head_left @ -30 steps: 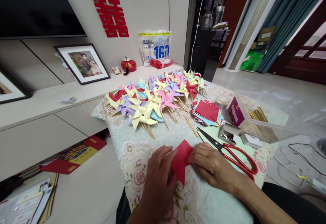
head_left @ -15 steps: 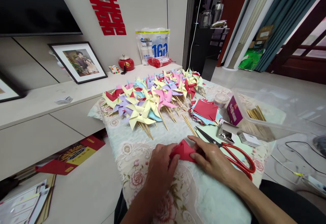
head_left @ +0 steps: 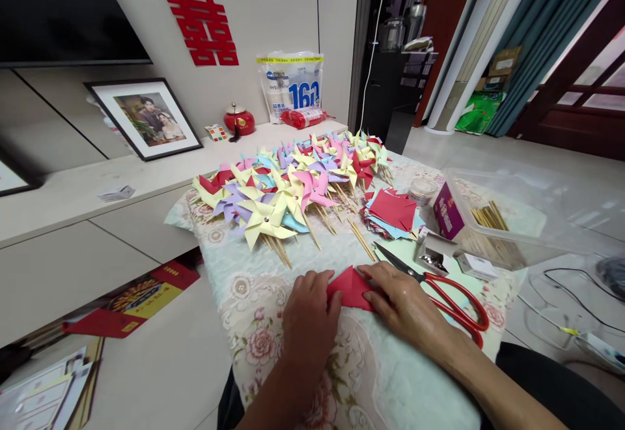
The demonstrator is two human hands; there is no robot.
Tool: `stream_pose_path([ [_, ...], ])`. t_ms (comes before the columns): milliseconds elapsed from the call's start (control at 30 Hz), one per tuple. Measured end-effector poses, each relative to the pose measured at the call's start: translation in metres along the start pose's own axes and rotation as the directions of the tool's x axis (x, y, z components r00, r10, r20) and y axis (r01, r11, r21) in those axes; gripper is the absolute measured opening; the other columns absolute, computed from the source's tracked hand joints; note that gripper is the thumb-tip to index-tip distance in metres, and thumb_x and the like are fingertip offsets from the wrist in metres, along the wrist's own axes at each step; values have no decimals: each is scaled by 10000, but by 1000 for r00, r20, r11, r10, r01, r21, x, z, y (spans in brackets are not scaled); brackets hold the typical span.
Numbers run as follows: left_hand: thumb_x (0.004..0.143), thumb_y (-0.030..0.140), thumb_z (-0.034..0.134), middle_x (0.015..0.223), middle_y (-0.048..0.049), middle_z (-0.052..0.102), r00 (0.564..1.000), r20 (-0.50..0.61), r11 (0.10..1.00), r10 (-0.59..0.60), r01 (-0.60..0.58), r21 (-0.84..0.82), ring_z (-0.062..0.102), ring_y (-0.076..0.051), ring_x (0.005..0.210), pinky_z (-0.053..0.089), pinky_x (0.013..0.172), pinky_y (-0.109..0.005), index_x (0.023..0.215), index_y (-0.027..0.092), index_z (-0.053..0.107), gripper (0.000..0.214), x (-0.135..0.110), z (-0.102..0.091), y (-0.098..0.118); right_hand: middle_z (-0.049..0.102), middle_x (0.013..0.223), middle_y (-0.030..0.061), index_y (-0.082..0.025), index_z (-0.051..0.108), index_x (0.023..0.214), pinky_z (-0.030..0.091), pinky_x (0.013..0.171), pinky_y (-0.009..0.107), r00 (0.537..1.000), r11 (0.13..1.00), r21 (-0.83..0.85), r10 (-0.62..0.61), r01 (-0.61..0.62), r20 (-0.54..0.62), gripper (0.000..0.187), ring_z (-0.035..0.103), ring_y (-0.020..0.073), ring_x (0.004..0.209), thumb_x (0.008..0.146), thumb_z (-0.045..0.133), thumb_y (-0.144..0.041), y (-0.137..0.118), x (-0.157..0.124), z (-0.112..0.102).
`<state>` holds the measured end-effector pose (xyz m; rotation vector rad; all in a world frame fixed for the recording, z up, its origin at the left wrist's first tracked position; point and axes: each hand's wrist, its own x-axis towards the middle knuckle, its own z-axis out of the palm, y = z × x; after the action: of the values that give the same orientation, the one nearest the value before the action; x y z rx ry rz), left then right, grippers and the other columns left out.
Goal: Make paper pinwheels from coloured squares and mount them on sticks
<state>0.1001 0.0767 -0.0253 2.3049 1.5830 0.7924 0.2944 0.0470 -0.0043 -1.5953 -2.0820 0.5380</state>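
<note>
A red sheet of paper, folded to a triangle with its tip pointing away from me, lies on the flowered tablecloth. My left hand pinches its left corner, thumb in front and fingers behind. At the right corner my right hand grips it the same way. Just beyond my right hand are scissors with red handles, their blades pointing left. Several wooden sticks lie near the blade tips. Behind these is a stack of coloured paper squares, a red one on top.
Many finished paper pinwheels cover the table's far side. To the right stand an open small box of metal fasteners, a closed white box and a clear plastic bin with sticks. A cabinet runs along the wall.
The red paper's folded top now looks flatter, and my fingers have spread slightly outward along its two sides. The view has shifted a little.
</note>
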Motion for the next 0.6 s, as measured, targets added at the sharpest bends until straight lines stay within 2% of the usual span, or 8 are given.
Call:
stream_pose_path([
  [200, 858, 119, 624, 938, -57, 665, 998, -16, 997, 64, -63, 36, 613, -251, 895, 538, 796, -406, 1088, 194, 685, 250, -3, 2, 1, 648, 1068, 99, -222, 641, 1220, 549, 766, 319, 991, 992, -72, -112, 107, -70, 319, 660, 197, 866, 941, 513, -134, -2, -3, 0],
  [367, 884, 85, 599, 1024, -85, 660, 987, -61, 985, 148, -141, 100, 598, -251, 887, 517, 744, -399, 1019, 220, 721, 226, -7, 4, 2, 637, 998, 87, -201, 668, 1064, 490, 689, 276, 992, 971, -214, -119, 110, -32, 238, 631, 180, 814, 961, 462, -141, -5, -4, -2],
  [467, 898, 105, 613, 1095, -66, 694, 958, -88, 956, 272, -258, 138, 596, -279, 985, 492, 782, -427, 949, 243, 725, 184, -10, 6, -1, 616, 896, 62, -188, 657, 937, 437, 668, 270, 994, 955, -276, -101, 107, 37, 219, 597, 176, 787, 946, 456, -103, -4, -3, -3],
  [600, 917, 110, 593, 1040, -55, 741, 903, -89, 903, 421, -409, 129, 601, -274, 1038, 494, 858, -431, 979, 204, 718, 168, -17, 7, -4, 600, 856, 46, -182, 631, 841, 390, 658, 272, 993, 946, -308, -73, 100, 95, 219, 577, 175, 784, 887, 483, -26, -2, -1, -5],
])
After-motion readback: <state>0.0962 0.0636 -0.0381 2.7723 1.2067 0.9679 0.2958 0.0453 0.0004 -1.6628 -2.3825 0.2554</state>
